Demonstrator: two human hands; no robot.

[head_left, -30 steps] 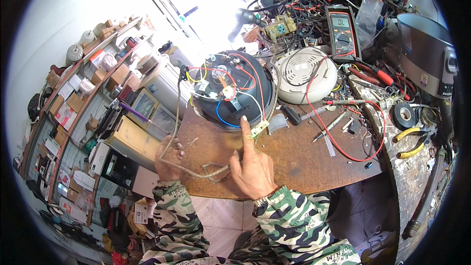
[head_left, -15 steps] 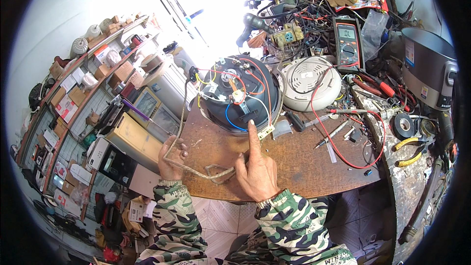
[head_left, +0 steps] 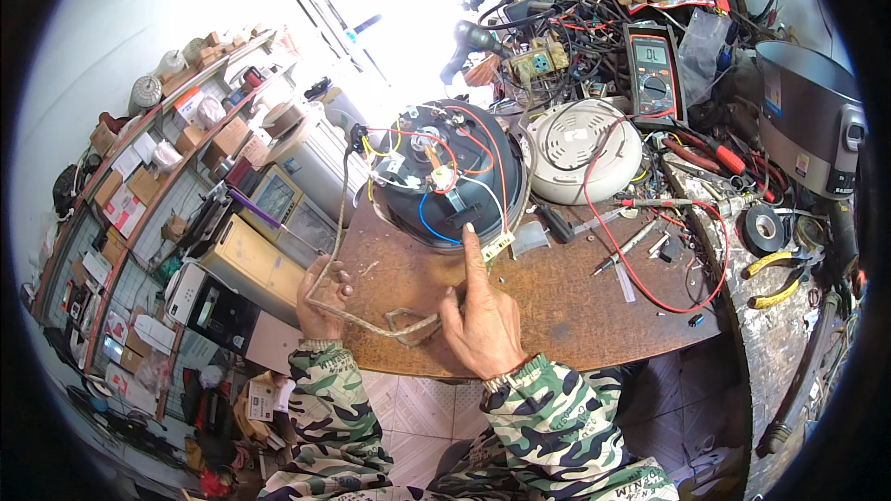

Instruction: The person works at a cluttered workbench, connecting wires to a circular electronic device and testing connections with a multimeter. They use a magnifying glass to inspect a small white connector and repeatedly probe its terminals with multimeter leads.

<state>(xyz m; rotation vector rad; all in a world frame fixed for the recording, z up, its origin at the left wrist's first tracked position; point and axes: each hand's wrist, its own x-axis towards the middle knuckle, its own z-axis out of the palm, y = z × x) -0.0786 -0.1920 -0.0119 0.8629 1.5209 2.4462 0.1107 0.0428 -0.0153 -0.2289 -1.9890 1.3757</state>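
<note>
Facing daylight (head_left: pixel 422 0), the table (head_left: pixel 575 306) (brown) bears an appliance (head_left: pixel 408 195).

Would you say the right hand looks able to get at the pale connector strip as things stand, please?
Probably yes: the right hand has its index finger close beside the pale connector strip, and nothing visible seems to stand between them.

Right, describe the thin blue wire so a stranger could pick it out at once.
On the brown wooden table, find the round black appliance body bristling with wires. On its near side, just left of where the bare right hand points, the thin blue wire curves downward. Its bright blue sets it apart from the red wires, white wires and yellow wires around it.
</note>
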